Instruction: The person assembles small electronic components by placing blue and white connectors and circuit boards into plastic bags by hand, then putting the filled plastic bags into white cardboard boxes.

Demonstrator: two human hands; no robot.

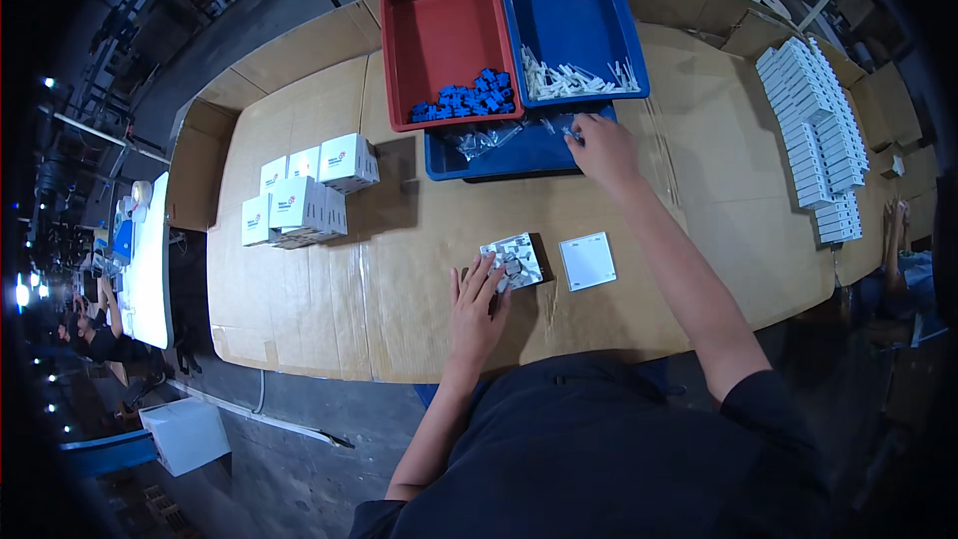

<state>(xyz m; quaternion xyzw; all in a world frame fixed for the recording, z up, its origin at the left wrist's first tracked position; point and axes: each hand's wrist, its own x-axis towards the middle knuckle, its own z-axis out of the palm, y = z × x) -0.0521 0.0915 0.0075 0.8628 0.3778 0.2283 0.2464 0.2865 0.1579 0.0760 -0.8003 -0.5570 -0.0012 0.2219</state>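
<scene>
My left hand [477,314] rests with its fingers stretched out and apart on a small open white box [529,258] with grey and silver contents, whose kind I cannot make out. To the right of that box lies a flat white square piece [589,262]. Over the right end of the lower blue tray [454,162], my right hand [607,152] has its thumb and fingertips drawn together. Clear plastic bags [484,143] lie in this tray, some close to the fingertips. Whatever is in the pinch is too small to tell.
Behind the lower tray stand a red tray [439,15] with blue plastic pieces [464,97] and a blue tray [569,15] with white plastic pieces [574,82]. White boxes [309,195] stand at left; stacked white boxes [813,130] at far right. Cardboard walls [289,55] edge the table.
</scene>
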